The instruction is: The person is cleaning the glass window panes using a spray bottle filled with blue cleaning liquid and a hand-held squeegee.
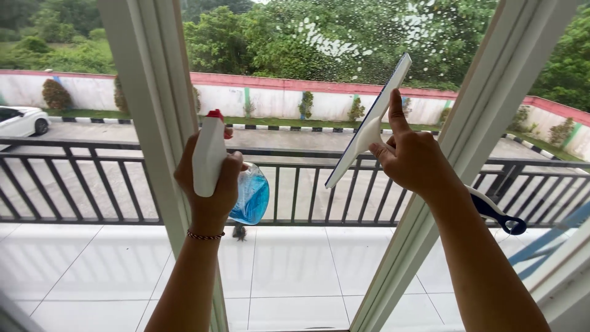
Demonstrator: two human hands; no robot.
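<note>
My left hand [212, 181] is wrapped around a spray bottle [249, 197] with a white head, a red nozzle tip and blue liquid inside, held up against the window glass [307, 123]. My right hand [413, 157] grips a white squeegee [369, 123], its blade tilted and pressed to the pane, thumb raised along it. The squeegee's blue handle end [501, 215] sticks out behind my wrist. Soapy droplets [344, 37] speckle the upper glass.
White window frame bars rise on the left [150, 110] and the right [485, 117] of the pane. Outside lie a white tiled balcony [295, 270], a dark metal railing [74, 178], a road, a white car [21, 120], a red-topped wall and trees.
</note>
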